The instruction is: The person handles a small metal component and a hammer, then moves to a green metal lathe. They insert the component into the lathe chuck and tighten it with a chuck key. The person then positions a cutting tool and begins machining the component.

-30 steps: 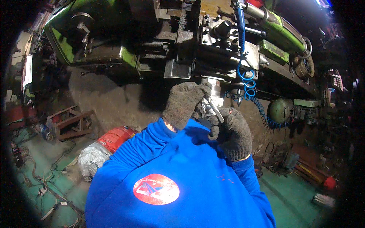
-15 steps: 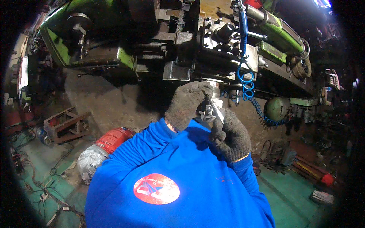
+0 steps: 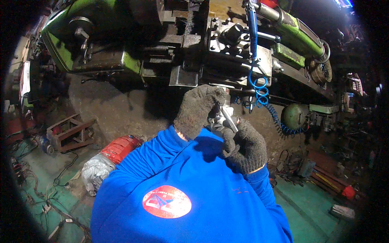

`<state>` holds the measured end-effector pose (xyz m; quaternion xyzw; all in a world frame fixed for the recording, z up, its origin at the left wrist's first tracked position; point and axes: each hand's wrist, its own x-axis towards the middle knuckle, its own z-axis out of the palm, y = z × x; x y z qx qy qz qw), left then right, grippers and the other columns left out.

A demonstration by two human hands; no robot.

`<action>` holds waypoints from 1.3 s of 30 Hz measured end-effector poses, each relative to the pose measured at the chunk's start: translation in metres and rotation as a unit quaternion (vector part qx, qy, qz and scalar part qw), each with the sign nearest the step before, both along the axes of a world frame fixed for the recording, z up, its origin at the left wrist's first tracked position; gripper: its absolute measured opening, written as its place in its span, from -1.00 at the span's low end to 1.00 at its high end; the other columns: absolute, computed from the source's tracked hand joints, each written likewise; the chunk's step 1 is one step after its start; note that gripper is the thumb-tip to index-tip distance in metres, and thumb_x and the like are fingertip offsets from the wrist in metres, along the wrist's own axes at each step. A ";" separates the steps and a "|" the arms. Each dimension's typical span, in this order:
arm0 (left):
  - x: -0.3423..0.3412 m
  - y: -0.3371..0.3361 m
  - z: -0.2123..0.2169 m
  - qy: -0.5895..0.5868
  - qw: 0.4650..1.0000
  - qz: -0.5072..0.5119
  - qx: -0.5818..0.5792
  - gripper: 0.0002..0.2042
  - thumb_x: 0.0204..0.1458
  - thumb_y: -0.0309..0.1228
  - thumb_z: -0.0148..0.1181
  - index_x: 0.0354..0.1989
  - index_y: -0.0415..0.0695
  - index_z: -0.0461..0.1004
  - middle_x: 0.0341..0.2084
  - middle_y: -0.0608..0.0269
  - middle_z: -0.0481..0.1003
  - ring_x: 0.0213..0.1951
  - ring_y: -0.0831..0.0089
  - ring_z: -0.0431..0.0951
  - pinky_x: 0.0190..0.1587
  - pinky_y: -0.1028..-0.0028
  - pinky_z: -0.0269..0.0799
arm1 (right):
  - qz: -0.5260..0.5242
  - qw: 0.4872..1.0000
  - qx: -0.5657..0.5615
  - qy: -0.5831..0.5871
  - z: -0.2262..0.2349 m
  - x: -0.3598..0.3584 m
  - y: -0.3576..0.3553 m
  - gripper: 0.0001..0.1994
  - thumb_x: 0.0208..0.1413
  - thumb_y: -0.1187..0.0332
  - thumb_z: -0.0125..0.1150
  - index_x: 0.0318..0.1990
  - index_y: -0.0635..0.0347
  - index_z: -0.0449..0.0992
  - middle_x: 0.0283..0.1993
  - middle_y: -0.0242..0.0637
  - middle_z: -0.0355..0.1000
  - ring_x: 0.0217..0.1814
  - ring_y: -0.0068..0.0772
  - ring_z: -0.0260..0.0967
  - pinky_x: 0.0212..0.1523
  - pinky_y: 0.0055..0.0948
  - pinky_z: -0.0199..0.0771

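Note:
Both my hands wear dark grey knit gloves and meet in front of a green lathe (image 3: 131, 62). A slim, bright metal bar (image 3: 229, 120) slants between them. The fingers of my left hand (image 3: 196, 109) are closed at its upper end, and my right hand (image 3: 248, 148) is curled around its lower end. What kind of piece it is cannot be made out. Just behind the bar, shiny metal fittings (image 3: 216, 122) of the lathe show between the gloves, partly hidden by them.
Above my hands sits the bolted tool post (image 3: 227, 38). A coiled blue air hose (image 3: 259, 91) hangs to the right. On the floor at left are a red and silver sack (image 3: 117, 152), a rusty metal frame (image 3: 73, 131) and cables (image 3: 56, 206).
The bar has tilted slightly and slid a little between my gloves. Both hands stay closed in nearly the same spot, while the lathe has shifted slightly left in view.

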<state>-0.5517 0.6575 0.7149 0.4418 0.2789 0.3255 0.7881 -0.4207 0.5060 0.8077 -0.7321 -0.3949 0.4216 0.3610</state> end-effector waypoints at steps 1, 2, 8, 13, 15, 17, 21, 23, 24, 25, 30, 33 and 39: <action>0.002 -0.001 0.000 0.005 1.000 -0.001 0.013 -0.77 0.42 -0.29 0.25 0.04 -0.17 0.68 -0.21 0.40 0.67 -0.22 0.68 0.60 -0.19 0.57 0.58 | -0.005 1.000 0.023 0.012 -0.007 0.003 -0.005 -0.51 0.18 0.34 0.54 0.24 0.27 0.58 0.01 -0.12 0.66 -0.02 -0.38 0.63 0.03 -0.29 0.64; 0.004 -0.001 0.000 0.010 1.000 -0.003 0.025 -0.77 0.42 -0.29 0.26 0.04 -0.17 0.68 -0.21 0.39 0.67 -0.22 0.68 0.60 -0.19 0.57 0.57 | -0.008 0.999 0.044 -0.008 -0.011 0.005 -0.008 -0.55 0.20 0.35 0.52 0.21 0.27 0.59 -0.05 -0.16 0.64 -0.08 -0.43 0.60 -0.04 -0.33 0.61; 0.028 -0.015 -0.001 -0.019 0.997 0.044 0.055 -0.75 0.40 -0.24 0.29 0.03 -0.17 0.67 -0.25 0.37 0.65 -0.24 0.66 0.59 -0.21 0.59 0.55 | -0.022 0.995 0.094 -0.037 -0.019 0.019 -0.016 -0.75 0.32 0.41 0.34 0.10 0.24 0.62 -0.33 -0.44 0.55 -0.38 -0.65 0.44 -0.35 -0.50 0.45; 0.052 -0.022 0.019 0.005 0.997 -0.013 -0.069 -0.73 0.38 -0.22 0.32 0.02 -0.18 0.65 -0.29 0.36 0.63 -0.25 0.62 0.59 -0.19 0.56 0.55 | -0.047 0.981 0.097 0.160 0.002 0.047 -0.028 -0.70 0.36 0.48 0.32 0.19 0.24 0.56 -0.25 -0.45 0.55 -0.31 -0.63 0.48 -0.32 -0.54 0.46; 0.070 -0.031 0.019 -0.026 0.999 0.013 -0.023 -0.71 0.38 -0.21 0.33 0.03 -0.19 0.64 -0.29 0.34 0.62 -0.23 0.61 0.59 -0.20 0.54 0.56 | 0.031 0.991 0.128 0.033 0.004 0.072 -0.037 -0.68 0.34 0.46 0.34 0.20 0.25 0.56 -0.19 -0.38 0.56 -0.24 -0.59 0.50 -0.26 -0.51 0.50; 0.085 -0.038 0.024 0.007 0.988 0.050 0.149 -0.72 0.36 -0.25 0.33 0.06 -0.21 0.63 -0.20 0.32 0.64 -0.18 0.58 0.61 -0.15 0.50 0.58 | 0.101 0.980 0.141 -0.100 0.021 0.094 -0.040 -0.64 0.30 0.44 0.36 0.21 0.26 0.57 -0.11 -0.29 0.56 -0.15 -0.53 0.53 -0.19 -0.47 0.54; 0.109 -0.060 0.030 -0.048 0.998 0.034 0.027 -0.71 0.30 -0.35 0.30 0.11 -0.22 0.60 -0.13 0.25 0.65 -0.13 0.47 0.65 -0.04 0.41 0.62 | 0.126 0.968 0.207 -0.072 0.029 0.128 -0.055 -0.64 0.19 0.50 0.39 0.15 0.28 0.59 -0.09 -0.24 0.54 -0.10 -0.44 0.54 -0.14 -0.42 0.56; 0.124 -0.069 0.032 -0.052 0.998 0.041 -0.010 -0.68 0.23 -0.34 0.32 0.08 -0.24 0.56 -0.19 0.21 0.60 -0.23 0.38 0.70 -0.10 0.34 0.69 | 0.040 0.976 0.143 0.159 0.037 0.140 -0.061 -0.71 0.14 0.53 0.41 0.03 0.27 0.60 -0.11 -0.23 0.54 -0.13 -0.34 0.54 -0.13 -0.35 0.57; 0.130 -0.071 0.031 -0.037 0.999 0.028 -0.001 -0.68 0.24 -0.34 0.30 0.10 -0.24 0.56 -0.17 0.20 0.60 -0.20 0.37 0.69 -0.08 0.33 0.68 | -0.038 0.933 0.067 0.350 0.047 0.146 -0.063 -0.78 0.14 0.53 0.41 -0.06 0.26 0.60 -0.13 -0.22 0.54 -0.16 -0.27 0.54 -0.11 -0.30 0.57; 0.134 -0.072 0.028 -0.022 1.000 0.014 0.009 -0.67 0.26 -0.33 0.28 0.12 -0.23 0.55 -0.15 0.20 0.60 -0.18 0.37 0.69 -0.05 0.33 0.67 | -0.111 0.844 -0.014 0.524 0.053 0.152 -0.066 -0.85 0.13 0.53 0.41 -0.16 0.25 0.60 -0.15 -0.21 0.55 -0.18 -0.20 0.54 -0.10 -0.25 0.58; 0.158 -0.093 0.023 0.033 0.973 0.017 0.227 -0.71 0.38 -0.33 0.14 0.17 -0.19 0.54 -0.03 0.22 0.58 -0.03 0.37 0.62 0.08 0.31 0.59 | 0.140 0.965 0.221 -0.015 0.035 0.178 -0.084 -0.91 0.18 0.54 0.36 -0.18 0.28 0.60 -0.14 -0.18 0.52 -0.14 -0.31 0.54 -0.15 -0.31 0.63; 0.169 -0.105 0.015 0.008 0.967 0.015 0.252 -0.73 0.41 -0.34 0.11 0.16 -0.16 0.54 0.01 0.22 0.56 0.00 0.41 0.60 0.10 0.34 0.60 | 0.216 0.934 0.256 -0.125 0.027 0.203 -0.092 -0.88 0.26 0.53 0.29 -0.08 0.27 0.60 -0.11 -0.21 0.51 -0.14 -0.43 0.52 -0.17 -0.39 0.65; 0.195 -0.132 0.018 -0.025 0.998 0.017 0.049 -0.74 0.44 -0.32 0.10 0.16 -0.16 0.52 -0.03 0.25 0.53 -0.02 0.47 0.59 0.03 0.42 0.65 | -0.073 0.862 -0.011 0.502 0.035 0.216 -0.111 -0.82 0.11 0.47 0.36 -0.12 0.21 0.61 -0.07 -0.09 0.53 -0.01 0.02 0.51 0.01 -0.14 0.55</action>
